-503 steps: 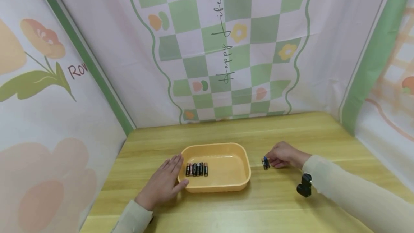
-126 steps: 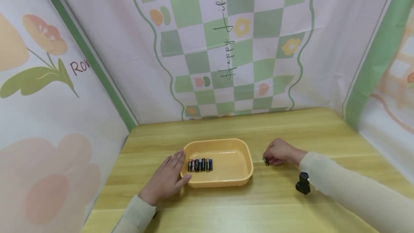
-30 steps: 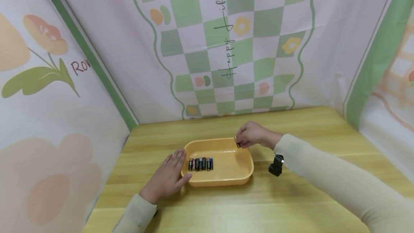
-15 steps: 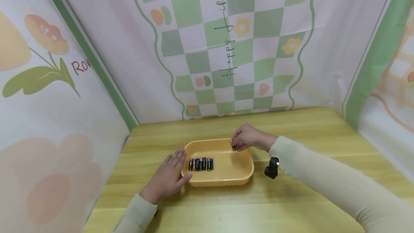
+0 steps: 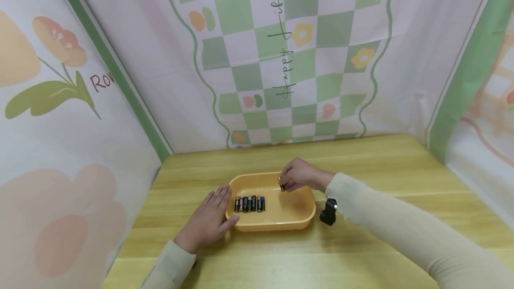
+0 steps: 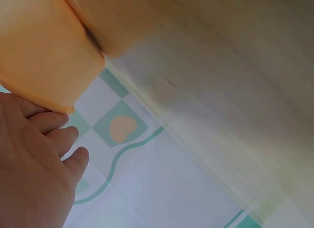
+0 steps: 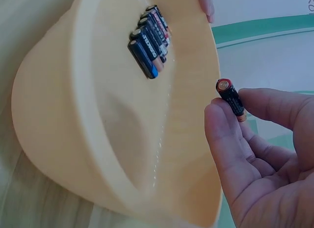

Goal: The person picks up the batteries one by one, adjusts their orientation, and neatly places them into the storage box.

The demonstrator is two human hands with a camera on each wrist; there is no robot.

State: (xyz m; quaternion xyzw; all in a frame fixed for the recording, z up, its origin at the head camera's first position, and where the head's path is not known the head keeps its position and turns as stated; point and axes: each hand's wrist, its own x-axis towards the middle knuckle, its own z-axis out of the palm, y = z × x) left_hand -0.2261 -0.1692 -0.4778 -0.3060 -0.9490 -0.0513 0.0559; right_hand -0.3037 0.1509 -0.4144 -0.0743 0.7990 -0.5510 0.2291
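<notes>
My right hand [image 5: 300,175] pinches a small black battery [image 7: 230,98] between thumb and fingers, above the right half of a yellow plastic tray [image 5: 273,227]. The battery has a reddish ring at one end and a copper band at the other. Inside the tray, toward its left side, several batteries [image 5: 249,204] lie side by side in a row; the rightmost has a blue end. My left hand [image 5: 206,220] rests on the tray's left rim with fingers extended and thumb at the front corner. In the left wrist view the fingers [image 6: 54,122] touch the tray's outer edge.
The tray stands on a light wooden table [image 5: 361,244]. Behind the table hangs a checked green and white cloth [image 5: 277,79], with printed cloth walls at left and right. A black wrist camera [image 5: 329,212] hangs below my right sleeve.
A blue-ended battery has joined the row in the tray. My right hand has since picked up another battery from the table at right and carried it left over the tray. The left hand stays put.
</notes>
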